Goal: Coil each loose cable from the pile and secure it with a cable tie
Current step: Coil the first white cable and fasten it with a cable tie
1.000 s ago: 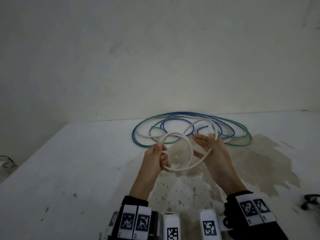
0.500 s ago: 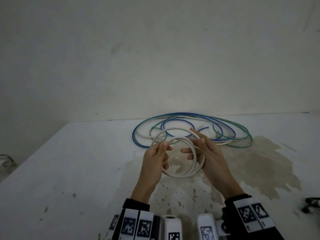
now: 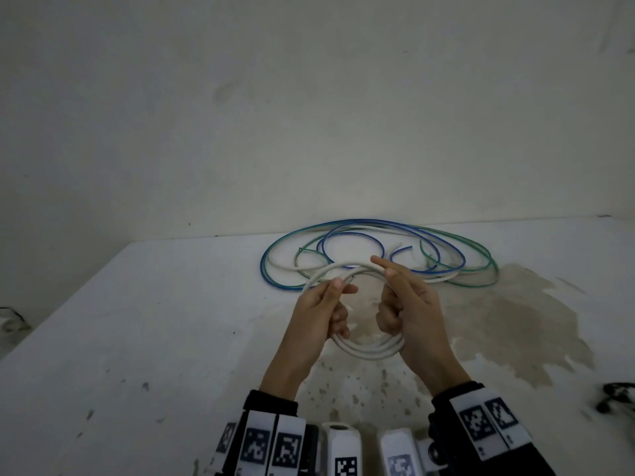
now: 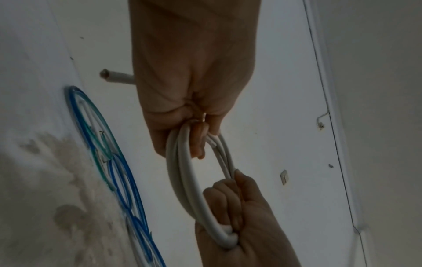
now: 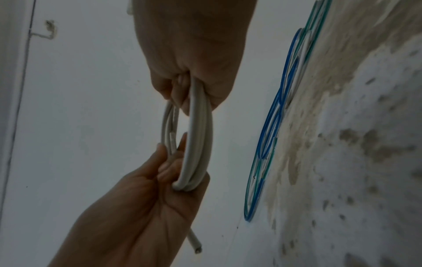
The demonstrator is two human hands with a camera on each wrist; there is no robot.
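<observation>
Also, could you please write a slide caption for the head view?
Both hands, left and right, hold a coiled white cable above the stained table; blue and green cables lie behind.

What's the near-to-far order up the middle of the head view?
White coil gripped by left hand and right hand → brown stain on the table → loose pile of blue, green and white cables → wall.

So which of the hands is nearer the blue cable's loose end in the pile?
Right. The right hand has its forefinger stretched toward the blue cable's loose end, just short of it; the left hand grips the white coil farther off.
</observation>
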